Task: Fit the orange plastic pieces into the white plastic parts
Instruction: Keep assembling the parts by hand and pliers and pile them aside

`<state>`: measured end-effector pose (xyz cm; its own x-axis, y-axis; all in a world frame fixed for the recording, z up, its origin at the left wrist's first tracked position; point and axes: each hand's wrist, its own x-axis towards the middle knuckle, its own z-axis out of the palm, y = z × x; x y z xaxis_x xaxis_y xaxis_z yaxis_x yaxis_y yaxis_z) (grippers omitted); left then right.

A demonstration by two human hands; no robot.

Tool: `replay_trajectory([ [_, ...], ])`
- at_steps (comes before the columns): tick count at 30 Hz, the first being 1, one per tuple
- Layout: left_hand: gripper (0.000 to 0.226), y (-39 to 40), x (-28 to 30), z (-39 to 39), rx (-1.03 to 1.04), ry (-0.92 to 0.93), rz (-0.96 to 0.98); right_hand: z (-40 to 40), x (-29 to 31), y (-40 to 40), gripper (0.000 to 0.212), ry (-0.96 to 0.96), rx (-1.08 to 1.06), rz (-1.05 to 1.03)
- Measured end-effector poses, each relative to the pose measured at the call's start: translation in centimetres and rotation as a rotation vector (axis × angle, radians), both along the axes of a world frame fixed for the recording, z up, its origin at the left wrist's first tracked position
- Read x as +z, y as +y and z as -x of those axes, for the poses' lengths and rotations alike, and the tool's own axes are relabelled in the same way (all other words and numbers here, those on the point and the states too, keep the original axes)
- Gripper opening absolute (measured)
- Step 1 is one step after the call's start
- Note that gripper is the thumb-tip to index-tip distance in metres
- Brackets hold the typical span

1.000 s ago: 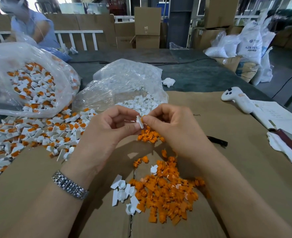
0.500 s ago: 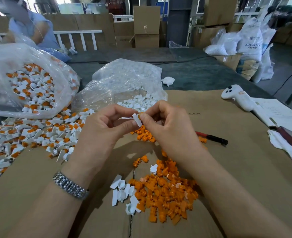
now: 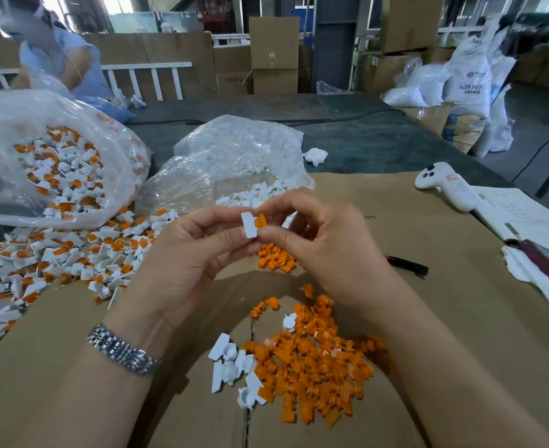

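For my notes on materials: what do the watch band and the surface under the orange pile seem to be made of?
Watch band: probably polished metal, since its small silver links catch bright glints. Surface under the orange pile: seemingly corrugated cardboard, matte brown, with a seam between two flaps running through it.

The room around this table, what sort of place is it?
Most likely a small factory or warehouse assembly bench. Stacked cardboard boxes and white resin sacks stand behind, and clear bags beside the cardboard-covered table hold hundreds of identical white-and-orange plastic parts.
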<state>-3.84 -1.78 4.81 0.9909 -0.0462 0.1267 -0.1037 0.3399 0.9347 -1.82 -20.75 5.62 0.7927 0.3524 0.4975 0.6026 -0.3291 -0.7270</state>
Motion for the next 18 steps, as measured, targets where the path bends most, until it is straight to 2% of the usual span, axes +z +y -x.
replay_trajectory([
  [9,0.022,-0.73,0.06,-0.12,0.068,0.073,0.059,0.16,-0.34,0.40,0.019,-0.203,-0.161,0.120],
  [13,0.008,-0.88,0.07,-0.17,0.098,0.075,0.065,0.11,-0.37,0.47,0.020,-0.227,-0.182,0.130],
  [18,0.010,-0.83,-0.10,-0.17,0.093,0.076,0.051,0.11,-0.34,0.50,0.018,-0.242,-0.194,0.178],
])
